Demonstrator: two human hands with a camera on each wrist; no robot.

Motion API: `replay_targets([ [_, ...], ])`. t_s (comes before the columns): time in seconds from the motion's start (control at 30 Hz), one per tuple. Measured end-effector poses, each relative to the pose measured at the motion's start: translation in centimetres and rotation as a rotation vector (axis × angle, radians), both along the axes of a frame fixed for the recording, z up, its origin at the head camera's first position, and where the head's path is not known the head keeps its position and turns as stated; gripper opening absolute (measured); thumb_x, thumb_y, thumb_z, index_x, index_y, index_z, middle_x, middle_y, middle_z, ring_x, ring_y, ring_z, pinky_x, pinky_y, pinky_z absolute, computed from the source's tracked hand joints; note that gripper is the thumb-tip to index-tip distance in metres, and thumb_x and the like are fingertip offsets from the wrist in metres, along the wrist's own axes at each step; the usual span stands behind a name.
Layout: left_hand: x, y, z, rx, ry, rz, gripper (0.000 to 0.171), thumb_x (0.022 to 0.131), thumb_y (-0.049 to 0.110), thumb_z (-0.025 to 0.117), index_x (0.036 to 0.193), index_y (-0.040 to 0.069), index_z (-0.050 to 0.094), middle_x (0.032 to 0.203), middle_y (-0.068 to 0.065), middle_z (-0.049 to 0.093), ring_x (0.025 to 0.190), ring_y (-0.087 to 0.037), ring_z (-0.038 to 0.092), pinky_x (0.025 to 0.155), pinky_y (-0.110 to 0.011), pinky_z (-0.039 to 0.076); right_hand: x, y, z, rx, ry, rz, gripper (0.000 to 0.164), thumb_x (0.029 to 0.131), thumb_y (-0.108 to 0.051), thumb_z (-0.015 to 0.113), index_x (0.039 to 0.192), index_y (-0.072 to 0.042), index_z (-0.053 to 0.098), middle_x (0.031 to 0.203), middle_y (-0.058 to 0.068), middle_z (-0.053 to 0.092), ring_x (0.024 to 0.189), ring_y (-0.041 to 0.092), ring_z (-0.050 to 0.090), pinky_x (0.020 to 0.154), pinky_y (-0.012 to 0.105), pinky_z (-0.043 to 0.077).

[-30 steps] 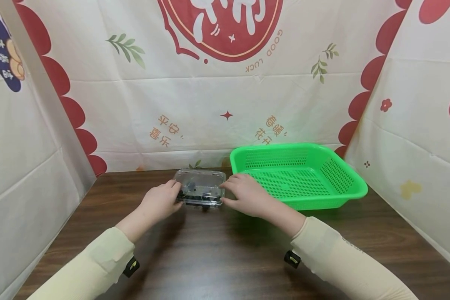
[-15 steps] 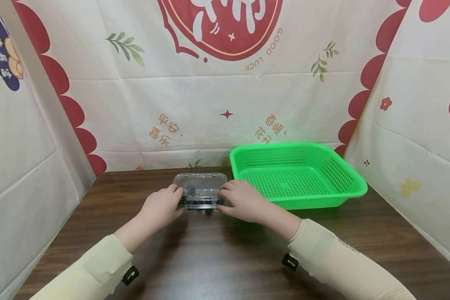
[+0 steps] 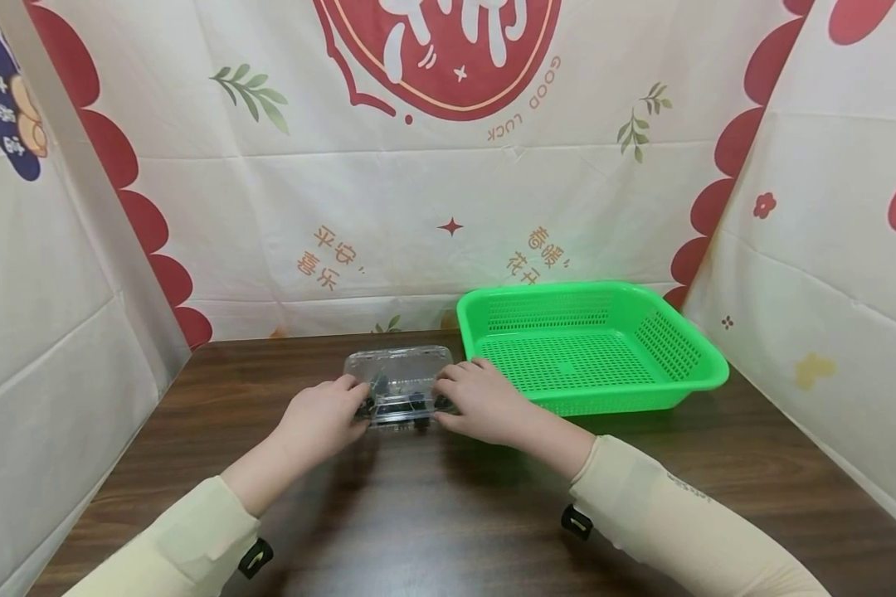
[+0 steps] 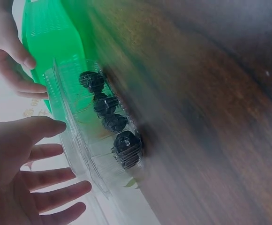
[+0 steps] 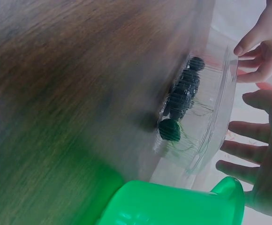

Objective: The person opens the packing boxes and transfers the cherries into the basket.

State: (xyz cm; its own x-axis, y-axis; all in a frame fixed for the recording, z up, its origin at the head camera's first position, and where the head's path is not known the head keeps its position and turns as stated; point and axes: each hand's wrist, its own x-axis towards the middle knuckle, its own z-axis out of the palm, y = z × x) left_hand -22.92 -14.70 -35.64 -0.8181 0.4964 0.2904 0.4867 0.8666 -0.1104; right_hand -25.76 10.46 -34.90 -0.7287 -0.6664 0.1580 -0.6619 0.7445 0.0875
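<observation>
A clear plastic clamshell box (image 3: 399,365) sits low over the brown table, between both hands. Several dark, wrinkled round pieces (image 4: 126,144) line its bottom, and thin green strands show among them in the right wrist view. My left hand (image 3: 324,414) grips the left end, thumb toward me and fingers over the side. At the right end my right hand (image 3: 485,404) holds it the same way. Both wrist views show the fingers spread along the rim, with the thumbs at its edge. The lid (image 5: 227,93) lies over the contents.
A green perforated plastic basket (image 3: 709,377) stands at the back right, close beside the right hand, with nothing in it. The wooden table (image 3: 418,514) runs back to a printed cloth (image 3: 388,191) that also hangs along both sides.
Both hands and the box have come slightly toward me and down in the head view. The near side of the box has levelled a little. The basket has stayed put.
</observation>
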Motion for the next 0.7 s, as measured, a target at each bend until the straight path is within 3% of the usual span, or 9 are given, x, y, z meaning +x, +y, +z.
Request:
replay_targets([
  [0.3,0.47,-0.12,-0.03,0.003,0.032,-0.025,0.038,0.076,0.025,0.081,0.105,0.005,0.066,0.1,-0.01,0.064,0.082,-0.028,0.066,0.061,-0.043,0.054,0.07,-0.11,-0.07,0.018,0.023,-0.01,0.04,0.089,-0.04,0.07,0.117,-0.012,0.067,0.12,0.003,0.061,0.115,0.023,0.055,0.108,0.051,0.03],
  [0.53,0.34,-0.14,0.03,-0.017,0.009,-0.028,0.043,0.074,0.025,0.084,0.107,0.004,0.066,0.102,-0.011,0.063,0.085,-0.028,0.065,0.066,-0.043,0.054,0.01,-0.18,-0.16,0.036,0.085,0.021,0.044,0.08,-0.038,0.08,0.113,-0.011,0.067,0.113,0.003,0.062,0.107,0.022,0.058,0.106,0.053,0.034],
  [0.7,0.04,-0.21,0.17,-0.003,0.023,-0.025,0.038,0.08,0.03,0.08,0.106,0.004,0.067,0.1,-0.011,0.064,0.086,-0.028,0.065,0.067,-0.043,0.054,-0.11,-0.21,-0.22,0.039,0.116,0.025,0.044,0.077,-0.037,0.083,0.109,-0.012,0.067,0.109,0.003,0.062,0.102,0.021,0.059,0.101,0.05,0.039],
])
